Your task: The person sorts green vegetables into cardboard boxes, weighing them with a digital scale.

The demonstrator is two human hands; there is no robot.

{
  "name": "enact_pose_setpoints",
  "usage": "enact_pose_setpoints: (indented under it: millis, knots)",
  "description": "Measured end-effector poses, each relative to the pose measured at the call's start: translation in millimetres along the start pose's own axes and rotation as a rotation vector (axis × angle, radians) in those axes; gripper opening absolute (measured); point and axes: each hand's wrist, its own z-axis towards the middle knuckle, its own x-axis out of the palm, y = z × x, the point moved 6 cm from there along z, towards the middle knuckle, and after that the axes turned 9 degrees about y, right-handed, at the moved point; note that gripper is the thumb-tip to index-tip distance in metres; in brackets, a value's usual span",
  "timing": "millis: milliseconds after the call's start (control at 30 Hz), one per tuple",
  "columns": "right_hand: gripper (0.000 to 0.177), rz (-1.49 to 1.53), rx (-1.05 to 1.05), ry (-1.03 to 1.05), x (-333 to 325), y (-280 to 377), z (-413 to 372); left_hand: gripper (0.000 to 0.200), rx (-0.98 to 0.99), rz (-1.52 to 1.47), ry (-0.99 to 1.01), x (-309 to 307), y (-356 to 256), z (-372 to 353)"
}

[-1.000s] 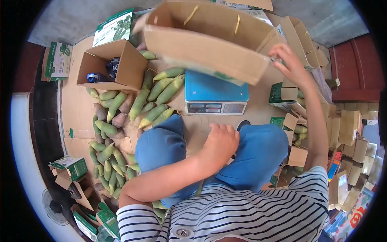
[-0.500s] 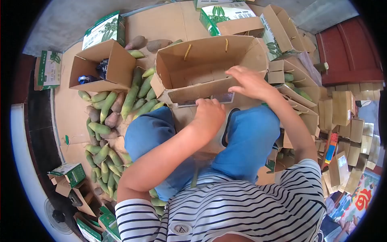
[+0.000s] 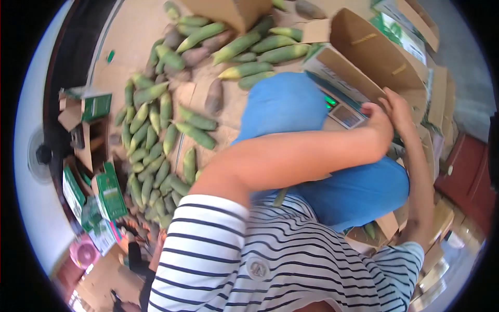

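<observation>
One cardboard carton [image 3: 345, 70], open at the top, appears to stand on one electronic scale [image 3: 347, 116], whose front panel shows from under it with a green-lit display [image 3: 330, 102]. Inside the carton I count two yellow rope handles [image 3: 363, 39]; its floor is too little visible to say what lies there. Both hands are at the right front end of the scale. The left hand [image 3: 381, 126] has its fingers loosely bent; the right hand [image 3: 399, 110] has its fingertips by the carton's rim. Whether either one grips the cardboard or only touches it, I cannot tell, because the fingers are blurred and partly overlapping.

I judge that the step in hand is the steadying of the carton on the scale; a next move would call for light and even contact.

To the left of the scale lie the green radishes [image 3: 195, 135], dozens of them, too crowded for an exact count. One reddish-brown root [image 3: 213, 96] lies among them, and a second carton [image 3: 223, 11] stands farther left of the scale.
</observation>
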Motion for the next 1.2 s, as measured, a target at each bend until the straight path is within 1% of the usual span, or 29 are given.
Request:
enact_pose_setpoints:
  millis: [33, 67, 100, 133, 200, 233, 333, 467, 567, 600, 633, 700, 733, 767, 833, 867, 900, 933, 967, 1000, 1033, 1067, 1100, 1133, 1167, 1200]
  knots:
    - [0.028, 0.172, 0.118, 0.074, 1, -4, 1, 0.037, -0.084, 0.022, -0.065, -5, 1, 0]
    - [0.031, 0.325, 0.246, 0.127, 3, -8, 2, 0.041, -0.138, 0.012, -0.069, -8, 3, 4]
    - [0.032, 0.62, 0.476, 0.217, -2, 15, 1, 0.042, -0.07, 0.017, 0.036, -12, 3, 5]
    - [0.034, 0.91, 0.71, 0.306, 5, 29, -6, 0.042, -0.07, 0.012, 0.073, -13, 2, 15]
    - [0.039, 0.881, 0.82, 0.247, 7, 26, -9, 0.04, -0.068, 0.0, 0.116, -15, 1, 24]
    - [0.042, 0.864, 0.873, 0.22, 9, 26, -10, 0.039, -0.071, -0.012, 0.097, -15, 1, 23]
    - [0.04, 0.919, 0.949, 0.046, 9, 42, -19, 0.036, -0.068, -0.041, 0.015, -14, 0, 9]
    - [0.037, 0.834, 0.813, 0.104, 8, 32, -18, 0.032, -0.048, -0.069, -0.068, -19, 3, -1]
    - [0.03, 0.759, 0.91, -0.077, -14, 86, -24, 0.029, -0.021, -0.087, -0.166, -24, 3, -23]
    - [0.027, 0.519, 0.626, -0.118, -17, 79, -18, 0.028, -0.011, -0.109, -0.226, -29, 3, -37]
    - [0.024, 0.284, 0.337, -0.153, -11, 59, -17, 0.027, -0.003, -0.133, -0.31, -36, 7, -60]
    - [0.021, -0.034, 0.024, -0.194, -10, 11, -16, 0.026, 0.016, -0.231, -0.631, -55, 34, -111]
    - [0.02, -0.124, 0.01, -0.194, -12, -28, -9, 0.025, 0.031, -0.299, -0.798, -52, 56, -130]
    - [0.02, -0.187, 0.054, -0.009, -8, -22, 5, 0.019, 0.153, -0.432, -1.074, -28, 84, -137]
    - [0.021, -0.321, 0.101, 0.374, 0, -10, 25, 0.018, -0.236, -0.519, -0.911, 45, 154, -170]
    - [0.021, -0.302, 0.101, 0.369, -5, 2, 25, 0.023, -0.418, -0.545, -0.798, 85, 188, -189]
    - [0.021, -0.284, 0.097, 0.366, -8, 9, 26, 0.022, -0.588, -0.606, -0.588, 147, 216, -196]
    - [0.02, -0.266, 0.092, 0.364, -8, 14, 26, 0.024, -0.779, -0.639, -0.398, 228, 245, -202]
    - [0.021, -0.231, 0.112, 0.387, -8, 13, 26, 0.029, -0.988, -0.605, -0.262, 291, 256, -221]
    - [0.021, -0.226, 0.104, 0.391, -6, 12, 25, 0.03, -1.117, -0.6, -0.345, 363, 263, -237]
    - [0.021, -0.223, 0.098, 0.393, -5, 10, 24, 0.034, -1.266, -0.611, -0.39, 425, 257, -254]
    - [0.021, -0.224, 0.093, 0.393, -5, 8, 24, 0.04, -1.267, -0.903, -0.447, 438, 238, -266]
    - [0.021, -0.22, 0.092, 0.387, -6, 8, 23, 0.037, -1.411, -0.957, -0.561, 530, 237, -274]
    - [0.021, -0.217, 0.089, 0.382, -6, 10, 22, 0.037, -1.59, -1.45, -0.462, 561, 218, -274]
    - [0.022, -0.214, 0.084, 0.377, -6, 14, 22, 0.038, -1.722, -1.958, -0.32, 582, 182, -271]
    - [0.022, -0.227, 0.102, 0.392, -7, 18, 22, 0.039, -1.666, -2.198, -0.398, 593, 163, -262]
